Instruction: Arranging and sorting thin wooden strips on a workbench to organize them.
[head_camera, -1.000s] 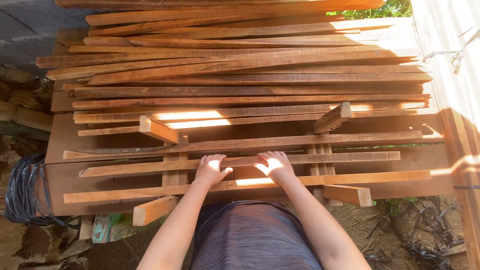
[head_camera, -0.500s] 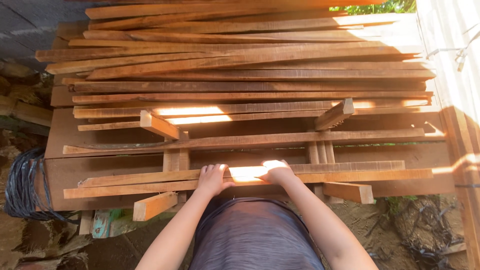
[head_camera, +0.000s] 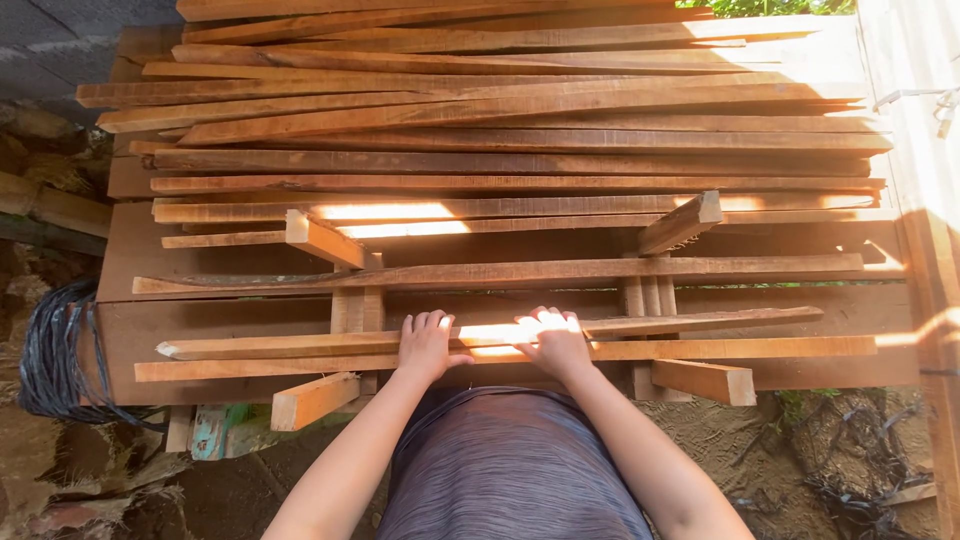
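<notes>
Two hands rest palm-down on one long wooden slat (head_camera: 300, 343) — our left hand (head_camera: 428, 345) and right hand (head_camera: 556, 342) lie flat w/ fingers spread, gripping nothing. That slat lies just behind the nearest slat (head_camera: 760, 349), touching it, at the near edge of the lumber stack (head_camera: 500, 120) — coiled black cable (head_camera: 55, 350) sits left of it.

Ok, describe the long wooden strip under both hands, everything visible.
The wooden strip is a thin, rough-sawn, reddish-brown slat lying flat and nearly level, its left end chipped pale. It rests against a second strip along its near side. The left hand and right hand press on its sunlit middle.
</notes>
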